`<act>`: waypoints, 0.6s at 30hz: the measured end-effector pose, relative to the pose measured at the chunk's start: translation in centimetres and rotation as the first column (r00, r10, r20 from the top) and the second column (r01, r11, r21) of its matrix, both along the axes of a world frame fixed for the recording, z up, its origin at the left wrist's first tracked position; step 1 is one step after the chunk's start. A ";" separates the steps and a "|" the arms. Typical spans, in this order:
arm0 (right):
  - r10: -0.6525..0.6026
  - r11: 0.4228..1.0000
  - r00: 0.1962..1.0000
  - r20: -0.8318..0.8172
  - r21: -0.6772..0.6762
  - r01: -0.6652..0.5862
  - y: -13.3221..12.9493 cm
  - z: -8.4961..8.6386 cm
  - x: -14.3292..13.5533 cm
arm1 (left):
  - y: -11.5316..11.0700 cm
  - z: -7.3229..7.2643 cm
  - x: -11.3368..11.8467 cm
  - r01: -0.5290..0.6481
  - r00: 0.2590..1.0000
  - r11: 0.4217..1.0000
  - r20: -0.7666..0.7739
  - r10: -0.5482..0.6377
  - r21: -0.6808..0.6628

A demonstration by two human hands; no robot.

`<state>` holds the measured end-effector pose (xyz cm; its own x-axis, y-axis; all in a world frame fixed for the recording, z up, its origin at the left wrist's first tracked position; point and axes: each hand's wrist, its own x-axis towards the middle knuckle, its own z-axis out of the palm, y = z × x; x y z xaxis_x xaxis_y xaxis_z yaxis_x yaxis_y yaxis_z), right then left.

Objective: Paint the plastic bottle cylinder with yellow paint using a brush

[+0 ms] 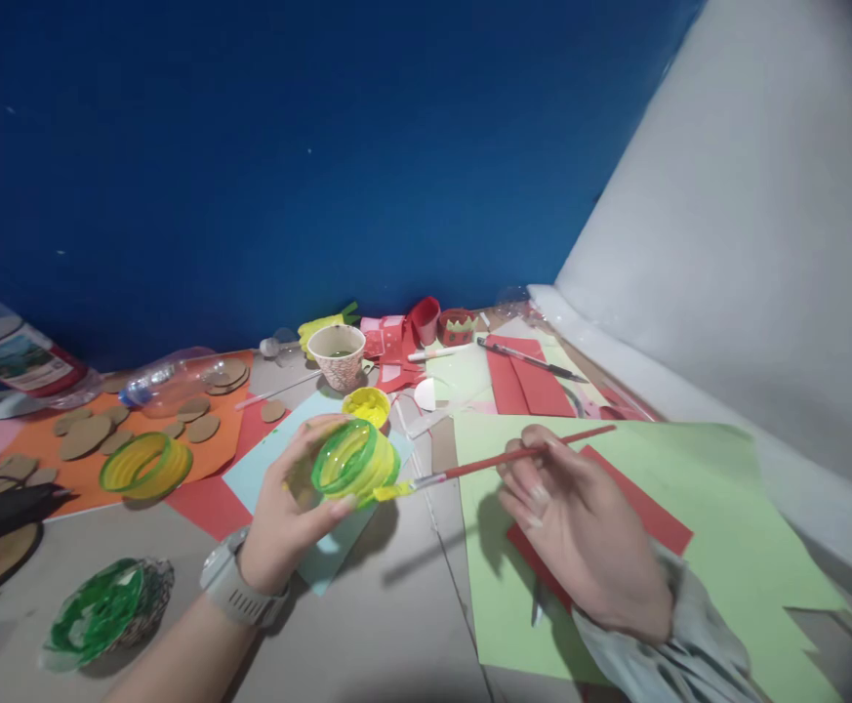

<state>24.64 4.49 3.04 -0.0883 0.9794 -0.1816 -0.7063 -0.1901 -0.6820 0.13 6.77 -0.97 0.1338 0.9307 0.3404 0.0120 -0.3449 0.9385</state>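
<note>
My left hand [298,508] is closed around a small clear plastic cup [356,459] streaked with green and yellow paint, its round opening tilted toward me. Between the thumb and fingers of my right hand [579,517] is a red-handled paintbrush [495,463]. Its yellow-coated bristles touch the lower right side of the cup. Just behind the cup stands a little pot of yellow paint [368,405]. A dish of green paint [100,610] lies at the lower left. On orange paper [213,444] rests a yellow-green painted ring [145,465].
Cardboard discs [85,437] and a plastic bottle [173,381] lie at the left; a large labelled bottle [16,356] leans behind. A patterned paper cup [338,356] stands at the back centre. Green paper [718,488] and a black pen [528,358] are right. A blue wall [323,146] closes the back.
</note>
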 end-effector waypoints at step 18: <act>-0.046 0.998 0.992 0.115 0.036 0.043 0.6 -0.5 -0.2 | -1.1 0.5 0.2 0.384 0.917 0.889 0.215 -0.335 -0.251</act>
<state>24.46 5.07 2.54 -0.0247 0.9875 -0.1556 -0.6295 -0.1362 -0.7650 0.30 5.65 -0.46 0.4435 0.8887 0.1161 -0.2213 -0.0170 0.9751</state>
